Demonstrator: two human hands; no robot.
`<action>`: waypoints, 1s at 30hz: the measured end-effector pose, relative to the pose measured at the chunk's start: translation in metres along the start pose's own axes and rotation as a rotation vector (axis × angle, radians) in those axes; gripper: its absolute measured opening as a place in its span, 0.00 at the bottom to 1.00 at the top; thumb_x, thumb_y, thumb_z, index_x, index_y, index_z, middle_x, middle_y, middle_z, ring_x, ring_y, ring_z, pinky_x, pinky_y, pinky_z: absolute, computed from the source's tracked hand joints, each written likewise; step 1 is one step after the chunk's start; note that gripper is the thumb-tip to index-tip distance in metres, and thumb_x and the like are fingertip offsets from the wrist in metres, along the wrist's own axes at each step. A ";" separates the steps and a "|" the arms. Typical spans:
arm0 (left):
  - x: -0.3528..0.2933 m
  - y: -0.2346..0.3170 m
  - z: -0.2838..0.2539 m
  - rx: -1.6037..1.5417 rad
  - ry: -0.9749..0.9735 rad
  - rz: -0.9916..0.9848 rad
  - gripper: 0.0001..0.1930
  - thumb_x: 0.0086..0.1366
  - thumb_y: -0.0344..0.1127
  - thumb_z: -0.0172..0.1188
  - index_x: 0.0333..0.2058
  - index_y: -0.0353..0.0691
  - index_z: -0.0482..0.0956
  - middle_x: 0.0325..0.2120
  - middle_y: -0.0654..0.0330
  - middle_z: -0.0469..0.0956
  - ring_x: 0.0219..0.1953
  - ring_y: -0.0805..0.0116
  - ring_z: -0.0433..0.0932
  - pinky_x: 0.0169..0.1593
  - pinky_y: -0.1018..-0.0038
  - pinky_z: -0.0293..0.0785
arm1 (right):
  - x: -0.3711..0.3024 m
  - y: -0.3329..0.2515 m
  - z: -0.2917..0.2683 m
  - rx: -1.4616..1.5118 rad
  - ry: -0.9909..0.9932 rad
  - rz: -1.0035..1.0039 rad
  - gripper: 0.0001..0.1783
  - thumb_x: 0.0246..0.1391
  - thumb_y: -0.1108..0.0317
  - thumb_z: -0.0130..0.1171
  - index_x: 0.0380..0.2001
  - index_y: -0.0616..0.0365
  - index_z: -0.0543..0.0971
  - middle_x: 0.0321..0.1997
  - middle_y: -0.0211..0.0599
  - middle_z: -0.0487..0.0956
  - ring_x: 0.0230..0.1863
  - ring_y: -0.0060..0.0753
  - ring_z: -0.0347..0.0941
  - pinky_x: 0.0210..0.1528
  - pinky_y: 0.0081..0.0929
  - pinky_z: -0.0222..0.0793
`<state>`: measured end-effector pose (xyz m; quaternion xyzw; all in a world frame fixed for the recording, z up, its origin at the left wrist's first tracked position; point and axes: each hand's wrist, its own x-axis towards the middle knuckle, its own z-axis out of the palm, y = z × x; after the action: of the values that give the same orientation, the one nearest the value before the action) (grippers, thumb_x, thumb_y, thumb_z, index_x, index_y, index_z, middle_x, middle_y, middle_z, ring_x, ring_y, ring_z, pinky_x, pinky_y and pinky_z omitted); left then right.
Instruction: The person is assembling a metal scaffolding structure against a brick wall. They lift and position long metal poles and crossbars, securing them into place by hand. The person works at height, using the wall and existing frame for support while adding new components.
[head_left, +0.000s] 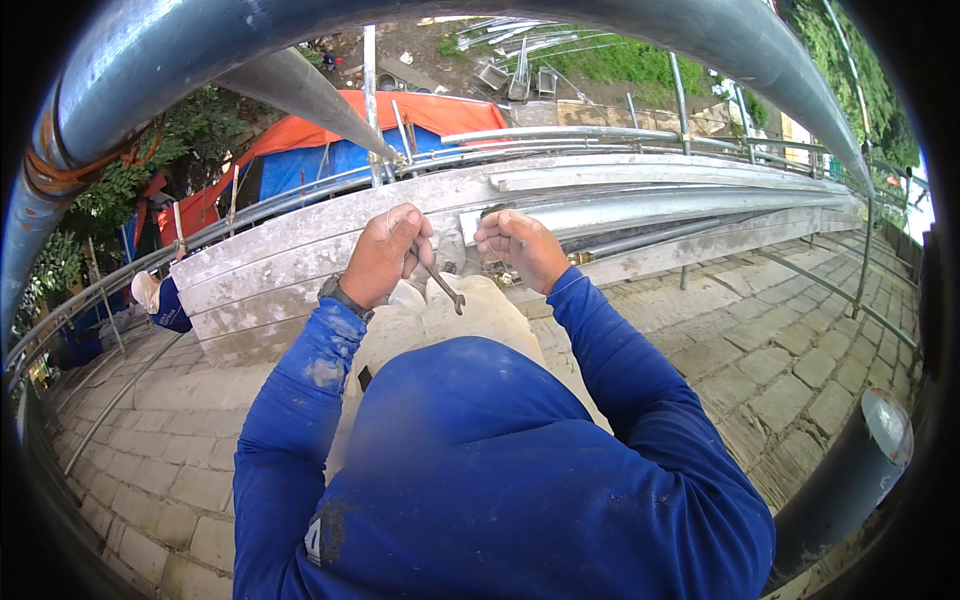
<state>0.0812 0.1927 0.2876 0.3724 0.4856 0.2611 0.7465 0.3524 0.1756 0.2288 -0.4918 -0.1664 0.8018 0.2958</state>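
Note:
My left hand (pixel 388 258), with a dark watch at the wrist, is closed around a small open-end wrench (pixel 447 287). The wrench's open jaw points down and toward the middle, over my light trousers (pixel 470 318). A short distance to the right, my right hand (pixel 522 248) has its fingers curled in, facing the left one. Whatever it pinches, if anything, is too small or hidden to name. Both hands are raised in front of my body, above grey scaffold planks (pixel 300 262), and they do not touch each other.
A thick metal pipe (pixel 560 18) arches across the top. Long metal tubes (pixel 660 212) lie along the planks at right. An upright pipe end (pixel 886 425) stands at lower right. Beyond the railing hangs an orange and blue tarp (pixel 330 165). Another person (pixel 165 300) is lower left.

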 end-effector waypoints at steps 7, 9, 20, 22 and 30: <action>0.000 -0.019 0.041 0.556 -0.057 0.355 0.10 0.65 0.39 0.65 0.34 0.38 0.79 0.20 0.60 0.77 0.23 0.69 0.74 0.31 0.72 0.69 | 0.032 -0.019 0.018 0.296 0.175 -0.246 0.14 0.68 0.57 0.52 0.40 0.58 0.76 0.35 0.35 0.80 0.36 0.29 0.76 0.43 0.30 0.72; 0.001 -0.018 0.064 0.619 -0.049 0.320 0.11 0.61 0.39 0.68 0.35 0.39 0.79 0.20 0.58 0.77 0.23 0.65 0.76 0.31 0.69 0.70 | 0.040 -0.022 0.040 0.327 0.160 -0.273 0.14 0.68 0.57 0.52 0.38 0.58 0.76 0.33 0.35 0.79 0.35 0.28 0.75 0.41 0.29 0.72; 0.007 -0.026 0.074 0.521 0.247 0.450 0.07 0.63 0.34 0.63 0.30 0.37 0.81 0.19 0.51 0.78 0.20 0.54 0.77 0.28 0.63 0.71 | 0.063 -0.036 0.073 0.318 0.235 -0.404 0.10 0.66 0.61 0.53 0.36 0.55 0.76 0.32 0.33 0.78 0.33 0.29 0.73 0.41 0.29 0.70; 0.006 -0.026 0.066 0.624 0.230 0.396 0.07 0.63 0.34 0.62 0.30 0.37 0.80 0.19 0.50 0.78 0.21 0.53 0.78 0.29 0.63 0.71 | 0.063 -0.034 0.070 0.212 0.237 -0.435 0.09 0.64 0.63 0.53 0.34 0.56 0.77 0.31 0.32 0.77 0.32 0.26 0.72 0.39 0.27 0.70; 0.022 -0.039 0.056 0.700 0.319 0.320 0.05 0.61 0.31 0.60 0.29 0.36 0.79 0.21 0.46 0.78 0.23 0.50 0.79 0.30 0.61 0.72 | 0.051 -0.034 0.098 0.300 0.198 -0.338 0.06 0.61 0.68 0.54 0.33 0.57 0.77 0.31 0.30 0.77 0.32 0.23 0.71 0.38 0.23 0.70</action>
<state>0.1424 0.1697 0.2583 0.6294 0.5906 0.2472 0.4405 0.2583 0.2369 0.2578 -0.4839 -0.0958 0.7045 0.5103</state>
